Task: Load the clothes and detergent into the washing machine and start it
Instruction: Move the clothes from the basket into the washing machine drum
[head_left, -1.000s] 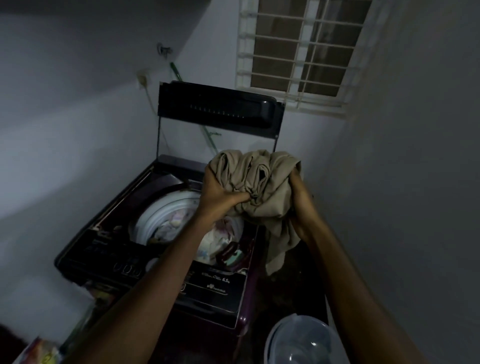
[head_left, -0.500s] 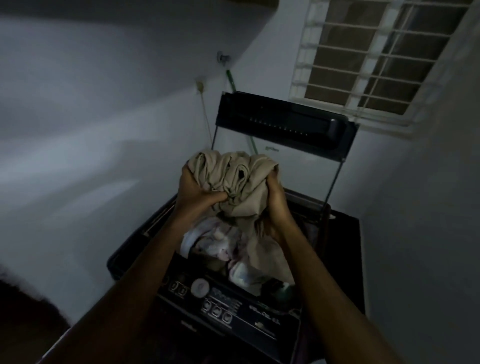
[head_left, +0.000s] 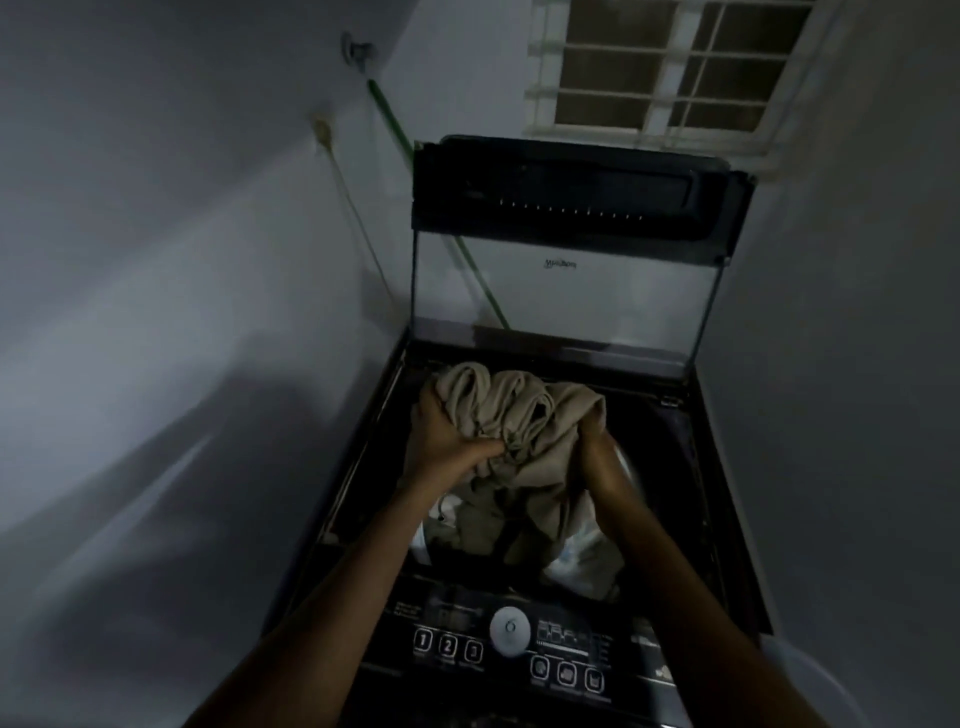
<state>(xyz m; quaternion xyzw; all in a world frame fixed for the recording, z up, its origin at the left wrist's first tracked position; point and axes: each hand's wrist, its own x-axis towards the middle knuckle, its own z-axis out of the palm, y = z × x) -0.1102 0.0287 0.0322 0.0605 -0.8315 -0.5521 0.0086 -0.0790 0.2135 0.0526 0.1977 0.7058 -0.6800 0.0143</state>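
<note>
A bunched beige garment (head_left: 524, 415) hangs over the drum opening of a dark top-loading washing machine (head_left: 696, 499), its lower end trailing into the drum. My left hand (head_left: 441, 441) grips its left side and my right hand (head_left: 597, 457) grips its right side. Pale clothes (head_left: 571, 558) lie in the drum below. The glass lid (head_left: 571, 218) stands open at the back. A control panel with a round white button (head_left: 510, 630) runs along the front. No detergent is in view.
Grey walls close in on the left and right. A barred window (head_left: 670, 73) sits above the lid. A green hose (head_left: 395, 130) and a pale cord (head_left: 353, 208) run down the back wall. A white tub rim (head_left: 815, 686) shows at the lower right.
Both hands carried the beige garment from the machine's right side to over the drum and lowered it toward the opening. The view shifted to face the machine squarely.
</note>
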